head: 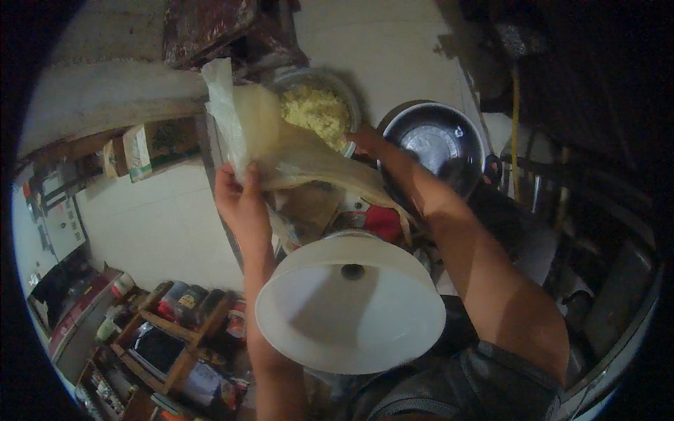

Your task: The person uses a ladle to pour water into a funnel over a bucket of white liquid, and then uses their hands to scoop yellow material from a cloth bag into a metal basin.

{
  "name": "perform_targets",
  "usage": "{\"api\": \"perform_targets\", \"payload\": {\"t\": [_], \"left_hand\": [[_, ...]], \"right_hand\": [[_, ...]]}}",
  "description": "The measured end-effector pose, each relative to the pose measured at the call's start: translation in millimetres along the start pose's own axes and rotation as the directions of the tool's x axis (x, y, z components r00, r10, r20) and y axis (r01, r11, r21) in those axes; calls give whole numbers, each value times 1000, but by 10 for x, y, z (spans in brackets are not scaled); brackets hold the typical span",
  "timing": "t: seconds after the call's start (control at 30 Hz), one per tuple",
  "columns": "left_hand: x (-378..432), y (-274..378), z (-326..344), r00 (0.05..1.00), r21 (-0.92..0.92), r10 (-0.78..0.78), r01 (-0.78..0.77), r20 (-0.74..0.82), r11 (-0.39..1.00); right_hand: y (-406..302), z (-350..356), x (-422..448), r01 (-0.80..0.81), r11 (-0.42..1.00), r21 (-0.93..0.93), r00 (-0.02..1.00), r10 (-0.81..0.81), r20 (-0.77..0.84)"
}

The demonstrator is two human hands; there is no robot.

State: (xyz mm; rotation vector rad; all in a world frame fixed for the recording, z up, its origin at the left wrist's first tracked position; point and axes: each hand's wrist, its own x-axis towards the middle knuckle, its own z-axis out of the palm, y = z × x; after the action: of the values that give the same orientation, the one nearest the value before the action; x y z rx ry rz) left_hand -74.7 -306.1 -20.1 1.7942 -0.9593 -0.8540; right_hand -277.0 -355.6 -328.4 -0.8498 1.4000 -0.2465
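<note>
My left hand (243,194) pinches the edge of a translucent, yellowish plastic sheet or bag (321,152) between thumb and fingers. The sheet rises above that hand and droops away to the right. Behind it stands a round bowl (354,100) filled with yellow, crumbly food (316,113), its left part covered by the plastic. My right hand (366,143) is at the bowl's near right rim; its fingers are too dark to make out their grip. Closest to me, between my forearms, a wide white hopper or funnel (337,310) shows a dark round hole (353,271) in its wall.
A dark, shiny basin (432,139) stands right of the bowl. Behind the hopper lies something red (383,222). A wooden shelf unit (174,329) holding jars and packets is at lower left. A worn wooden piece of furniture (210,29) stands at the far side.
</note>
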Motion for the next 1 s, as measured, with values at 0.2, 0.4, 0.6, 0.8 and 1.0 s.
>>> {"api": "perform_targets", "payload": {"t": [0.2, 0.4, 0.6, 0.8, 1.0], "left_hand": [[-26, 31, 45, 999, -81, 32, -29, 34, 996], [6, -209, -74, 997, 86, 59, -54, -49, 995], [-14, -244, -18, 986, -5, 164, -165, -28, 986], [31, -427, 45, 990, -240, 129, -111, 63, 964], [172, -505, -28, 934, 235, 358, -344, -18, 909]], "right_hand": [[-90, -78, 116, -59, 997, 50, 981, 49, 187], [-203, -432, -391, 38, 924, 380, 996, -66, 60], [-295, -1315, -1414, 94, 948, 306, 960, -5, -281], [-361, -1947, -2758, 158, 959, 237, 877, -26, -479], [-12, -2158, -3368, 38, 999, 36, 827, -11, -562]]}}
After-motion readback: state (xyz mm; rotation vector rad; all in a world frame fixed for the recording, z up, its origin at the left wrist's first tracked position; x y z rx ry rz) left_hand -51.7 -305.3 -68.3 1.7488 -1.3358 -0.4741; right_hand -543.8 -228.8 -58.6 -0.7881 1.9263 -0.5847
